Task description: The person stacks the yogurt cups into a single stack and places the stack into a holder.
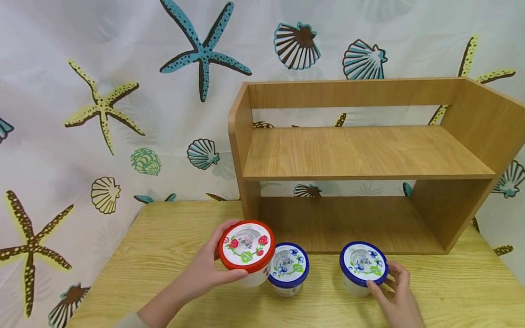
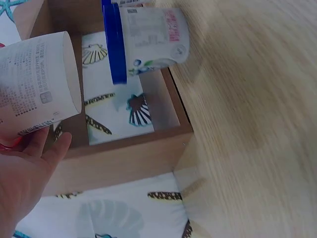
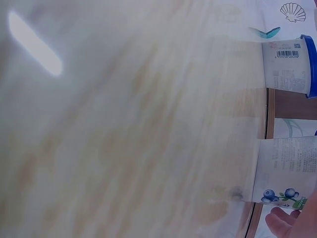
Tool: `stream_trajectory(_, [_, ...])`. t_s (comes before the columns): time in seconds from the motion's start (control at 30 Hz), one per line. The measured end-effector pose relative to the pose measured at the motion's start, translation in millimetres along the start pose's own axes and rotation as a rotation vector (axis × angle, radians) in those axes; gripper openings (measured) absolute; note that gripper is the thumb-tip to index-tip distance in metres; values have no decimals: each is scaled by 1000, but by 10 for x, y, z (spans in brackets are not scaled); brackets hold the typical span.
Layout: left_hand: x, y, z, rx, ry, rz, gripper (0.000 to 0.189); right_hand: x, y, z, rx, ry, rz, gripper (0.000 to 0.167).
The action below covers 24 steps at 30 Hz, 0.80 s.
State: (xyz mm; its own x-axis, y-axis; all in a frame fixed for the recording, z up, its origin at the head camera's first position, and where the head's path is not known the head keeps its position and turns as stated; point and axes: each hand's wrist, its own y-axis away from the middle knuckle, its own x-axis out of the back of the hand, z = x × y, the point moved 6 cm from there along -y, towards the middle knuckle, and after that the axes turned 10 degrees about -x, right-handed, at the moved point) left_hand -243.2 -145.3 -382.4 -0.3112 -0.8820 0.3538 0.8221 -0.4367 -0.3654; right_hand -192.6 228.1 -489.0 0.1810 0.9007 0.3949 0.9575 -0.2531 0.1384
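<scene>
My left hand (image 1: pixel 214 262) grips a tub with a red lid (image 1: pixel 247 246) printed with strawberries, thumb at the near side and fingers at the far side. In the left wrist view the white side of this tub (image 2: pixel 37 84) appears, its base off the table. Just right of it, a blue-lidded tub (image 1: pixel 289 267) with blueberries stands on the table, touched by neither hand. My right hand (image 1: pixel 397 294) holds a second blue-lidded tub (image 1: pixel 363 264) by its right side, thumb at the front of the lid. Whether that tub's base touches the table I cannot tell.
A two-tier wooden shelf (image 1: pixel 368 153) stands on the wooden table (image 1: pixel 169 235) behind the tubs. Its left side panel (image 1: pixel 240 145) rises close behind the red-lidded tub. A patterned cloth (image 1: pixel 147 91) with starfish and shells hangs at the back.
</scene>
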Motion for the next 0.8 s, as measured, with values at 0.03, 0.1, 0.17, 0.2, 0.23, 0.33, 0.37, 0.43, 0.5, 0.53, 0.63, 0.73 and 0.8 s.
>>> stream_trajectory(0.03, [-35,-35,19,-9,3,-8,92,1,-1,1,3,0,2,68])
stream_trajectory(0.1, [-103,-106,52,-19,13,-20,93,1,-3,5,13,-1,4,69])
stream_trajectory(0.17, [-170,-177,80,-32,16,-33,93,3,-4,8,26,-7,6,69])
stream_trajectory(0.2, [-205,-213,94,-39,19,-40,93,4,-4,10,27,-10,6,68])
stream_trajectory(0.23, [-239,-249,107,-46,22,-49,93,5,-3,12,29,-14,7,68])
stream_trajectory(0.33, [-348,-362,149,-73,45,-80,92,8,-6,15,37,-23,6,67])
stream_trajectory(0.37, [-388,-399,163,-81,62,-92,92,9,-7,16,39,-22,7,67])
stream_trajectory(0.43, [-463,-469,190,-94,99,-112,91,12,-9,18,41,-20,8,67])
stream_trajectory(0.5, [-540,-533,218,-110,143,-131,91,13,-10,18,44,-18,9,67])
stream_trajectory(0.53, [-576,-562,227,-116,160,-138,91,13,-9,15,47,-16,10,67])
stream_trajectory(0.63, [-677,-645,244,-120,183,-151,90,11,-5,4,58,-13,15,66])
stream_trajectory(0.73, [-768,-728,266,-123,182,-160,91,12,-4,-8,70,-12,21,64])
stream_trajectory(0.8, [-821,-782,290,-128,153,-162,92,15,-4,-11,76,-10,26,64])
